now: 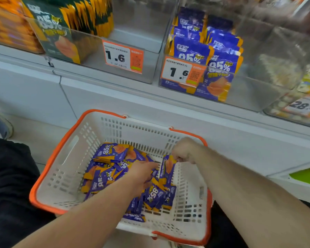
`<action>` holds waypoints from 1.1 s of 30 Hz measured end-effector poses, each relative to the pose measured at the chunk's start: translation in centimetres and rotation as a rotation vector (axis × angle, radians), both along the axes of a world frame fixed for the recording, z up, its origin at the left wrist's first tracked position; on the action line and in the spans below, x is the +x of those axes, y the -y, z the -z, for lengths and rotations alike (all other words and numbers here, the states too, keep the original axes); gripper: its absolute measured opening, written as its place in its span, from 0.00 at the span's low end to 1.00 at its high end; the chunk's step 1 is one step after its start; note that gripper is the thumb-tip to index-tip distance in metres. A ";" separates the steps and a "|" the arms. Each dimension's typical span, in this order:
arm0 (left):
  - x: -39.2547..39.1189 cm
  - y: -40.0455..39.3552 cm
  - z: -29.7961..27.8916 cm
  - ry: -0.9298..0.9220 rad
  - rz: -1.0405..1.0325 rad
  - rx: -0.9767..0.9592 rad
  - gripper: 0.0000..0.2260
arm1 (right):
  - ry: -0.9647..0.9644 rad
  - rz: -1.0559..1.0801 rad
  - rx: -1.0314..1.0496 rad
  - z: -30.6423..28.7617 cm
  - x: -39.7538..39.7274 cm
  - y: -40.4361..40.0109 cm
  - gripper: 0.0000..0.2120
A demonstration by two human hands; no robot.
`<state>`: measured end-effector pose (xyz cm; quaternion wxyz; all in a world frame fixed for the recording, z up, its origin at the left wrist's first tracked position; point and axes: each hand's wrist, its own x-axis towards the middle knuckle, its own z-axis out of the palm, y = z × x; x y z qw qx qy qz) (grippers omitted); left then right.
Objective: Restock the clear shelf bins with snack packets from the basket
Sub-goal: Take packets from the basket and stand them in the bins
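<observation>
Down in the one basket [73,140], right hand [183,152] pinches one purple packet [166,167]; left hand [141,173] rests flat-fingered on the loose pile [107,169], too jumbled to count.

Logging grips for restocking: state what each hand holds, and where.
Right hand pinches an upright purple-and-orange snack packet by its top edge. Left hand rests among loose packets; hold unclear.

I see a basket [73,158] of matt white perforated plastic with a smooth orange rim, and glossy purple foil-like snack packets [109,153] in it. The shelf bins [268,72] look like clear, shiny plastic carrying paper price tags [117,55]; the shelf [115,97] is smooth white.
</observation>
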<state>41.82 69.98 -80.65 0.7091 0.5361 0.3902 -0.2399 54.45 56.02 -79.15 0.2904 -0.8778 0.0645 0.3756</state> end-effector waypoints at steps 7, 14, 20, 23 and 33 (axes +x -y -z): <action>1.5 1.4 -2.6 -0.136 -0.338 -0.525 0.29 | -0.079 -0.027 0.351 -8.9 0.4 -0.2 0.16; 5.2 1.2 -6.0 0.406 -0.353 -0.051 0.11 | 0.364 -0.173 0.101 -11.6 1.2 0.2 0.15; 7.7 1.2 -10.3 0.730 -0.210 0.361 0.16 | 0.647 0.040 0.275 -12.9 2.2 -0.3 0.10; 9.4 1.4 -12.1 0.869 -0.185 0.358 0.15 | 0.800 0.192 0.422 -14.3 2.7 -0.4 0.06; 11.3 3.4 -14.2 0.970 0.005 0.353 0.22 | 1.498 0.601 0.621 -21.2 3.5 3.1 0.08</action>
